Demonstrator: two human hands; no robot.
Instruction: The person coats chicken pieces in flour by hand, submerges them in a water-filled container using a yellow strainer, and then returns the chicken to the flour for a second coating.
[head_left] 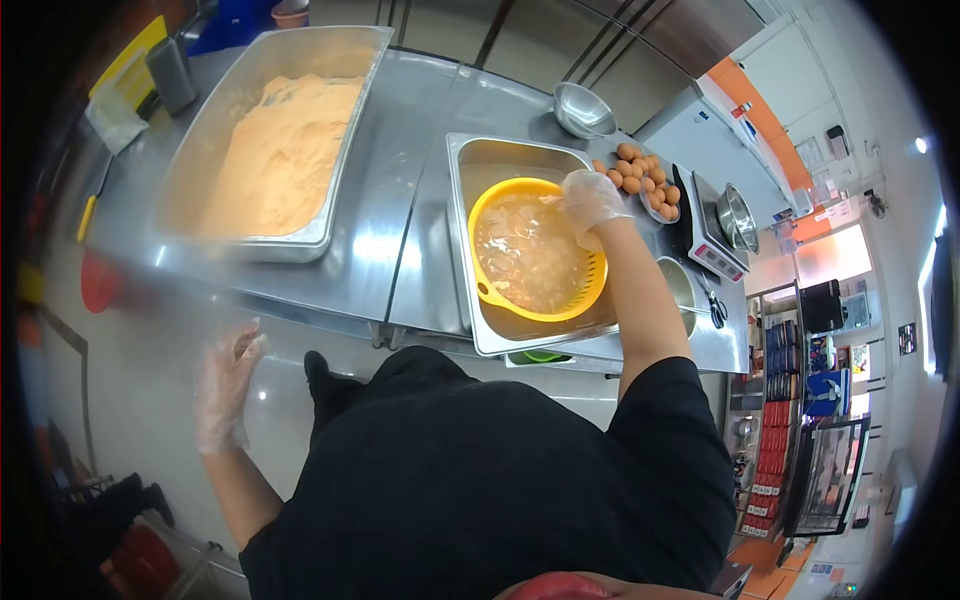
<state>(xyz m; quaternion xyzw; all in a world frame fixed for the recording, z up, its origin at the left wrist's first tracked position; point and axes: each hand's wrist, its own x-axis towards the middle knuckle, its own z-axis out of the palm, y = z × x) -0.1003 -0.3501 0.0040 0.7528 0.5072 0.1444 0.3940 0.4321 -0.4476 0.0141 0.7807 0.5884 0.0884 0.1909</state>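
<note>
My right hand (pixel 592 203), in a clear plastic glove, grips the right rim of a yellow colander (pixel 596 290). The colander sits in a deep steel pan (pixel 462 170) of cloudy liquid, with pale pieces (pixel 530 250) under the surface inside it. My left hand (pixel 228 385), also gloved, hangs beside my body in front of the table, away from everything on it. Its fingers are loosely bent and apart, with nothing visible in them. Behind that hand, on the table, stands a large steel pan (pixel 318 240) holding orange-tinted powder (pixel 290 150).
Brown eggs (pixel 632 168) lie right of the colander, near a steel bowl (pixel 583 110). A digital scale (pixel 718 250) carries another bowl (pixel 738 218); scissors (pixel 716 308) lie at the right edge. A yellow-handled tool (pixel 88 218) rests at the far left.
</note>
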